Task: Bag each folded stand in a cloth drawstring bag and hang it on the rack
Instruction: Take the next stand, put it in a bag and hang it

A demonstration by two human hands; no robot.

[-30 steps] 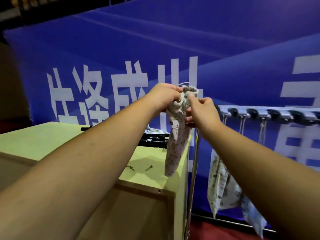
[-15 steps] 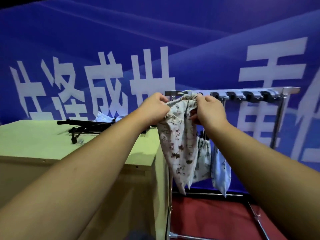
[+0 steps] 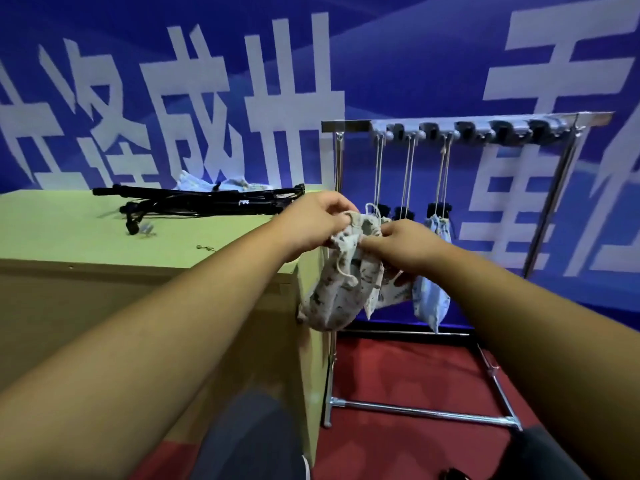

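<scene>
Closure of a printed cloth bag (image 3: 343, 289), the stage between bagging and hanging. The left hand (image 3: 318, 220) and right hand (image 3: 405, 244) meet at the bag's gathered mouth, each with fingers curled and pinching the cloth. The body of the bag sags below both hands, just off the corner of the tabletop (image 3: 69, 230). Its contents are hidden, though the fullness suggests a stand is inside. A loop of drawstring (image 3: 372, 206) rises just beyond the hands. Both forearms are extended forward at about the same height, the knuckles nearly touching. The rack (image 3: 346, 126) stands beyond and above the hands. Three hung bags (image 3: 433, 299) dangle on long cords just behind the right hand, and several free hooks (image 3: 502, 129) lie further to the right. The next move probably calls for drawing the cord tight, freeing its loop, then raising it up and to the right onto a free hook. More folded stands (image 3: 207, 202) lie on the tabletop to the left of the left hand.
</scene>
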